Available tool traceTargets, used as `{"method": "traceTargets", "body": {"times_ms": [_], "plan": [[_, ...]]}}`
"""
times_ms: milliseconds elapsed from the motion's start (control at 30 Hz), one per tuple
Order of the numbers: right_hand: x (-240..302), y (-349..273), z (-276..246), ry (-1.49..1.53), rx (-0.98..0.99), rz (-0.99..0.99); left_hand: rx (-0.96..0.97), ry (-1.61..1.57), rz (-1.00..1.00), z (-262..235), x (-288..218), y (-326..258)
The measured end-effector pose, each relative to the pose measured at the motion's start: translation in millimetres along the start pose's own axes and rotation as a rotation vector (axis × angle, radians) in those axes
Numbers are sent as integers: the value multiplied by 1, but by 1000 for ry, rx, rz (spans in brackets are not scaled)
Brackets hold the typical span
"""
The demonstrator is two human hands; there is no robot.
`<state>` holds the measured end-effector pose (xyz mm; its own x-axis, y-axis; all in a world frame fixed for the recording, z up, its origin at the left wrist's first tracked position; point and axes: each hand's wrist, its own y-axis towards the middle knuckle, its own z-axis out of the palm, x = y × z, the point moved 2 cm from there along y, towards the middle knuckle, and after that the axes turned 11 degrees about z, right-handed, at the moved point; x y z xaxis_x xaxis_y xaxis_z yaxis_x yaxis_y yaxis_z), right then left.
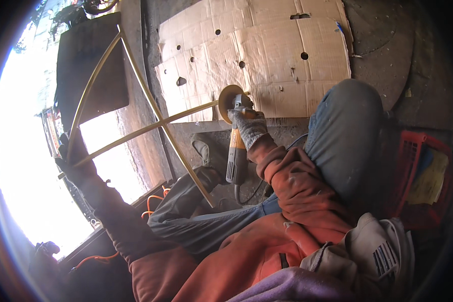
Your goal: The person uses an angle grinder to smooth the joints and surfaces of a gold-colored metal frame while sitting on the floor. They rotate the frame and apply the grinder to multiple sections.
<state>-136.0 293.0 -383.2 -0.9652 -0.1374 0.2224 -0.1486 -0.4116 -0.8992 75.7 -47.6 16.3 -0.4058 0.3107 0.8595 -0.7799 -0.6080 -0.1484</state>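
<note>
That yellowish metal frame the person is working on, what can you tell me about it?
The frame is made of thin, brass-coloured bars: two long ones meet at a point at the top and a curved crossbar runs across them. It stands tilted. The gloved left hand grips its lower left end, and the grinder in the right hand has its disc at the crossbar's right end.

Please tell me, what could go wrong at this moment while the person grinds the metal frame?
1. The left hand alone steadies the thin brass-coloured frame, so it may twist or jump under the grinder disc.
2. The right hand holds the angle grinder alone; a kick could swing it toward the raised knee.
3. The grinder's cable hangs beside the legs, and cardboard lies near any sparks.
</note>
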Motion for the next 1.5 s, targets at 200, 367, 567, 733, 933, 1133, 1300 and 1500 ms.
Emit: {"method": "traceTargets", "body": {"times_ms": [200,367,567,733,933,1133,1300,1500], "plan": [[-2,4,-3,199,1,23,513,2189,719,-60,13,31],[12,-19,-3,239,64,55,469,2000,502,-47,14,26],[17,-23,-7,245,64,30,541,2776,1381,-48,15,37],[13,-19,-7,201,95,-2,223,2853,896,-9,20,30],[2,-14,-3,150,121,14,148,3017,800,-2,20,28],[-6,-17,-6,48,81,8,163,3300,560,19,26,23],[-31,22,-3,-42,139,-238,142,3563,574,5,32,32],[8,-35,0,-16,100,-14,-63,2917,945,-29,30,29]]}}
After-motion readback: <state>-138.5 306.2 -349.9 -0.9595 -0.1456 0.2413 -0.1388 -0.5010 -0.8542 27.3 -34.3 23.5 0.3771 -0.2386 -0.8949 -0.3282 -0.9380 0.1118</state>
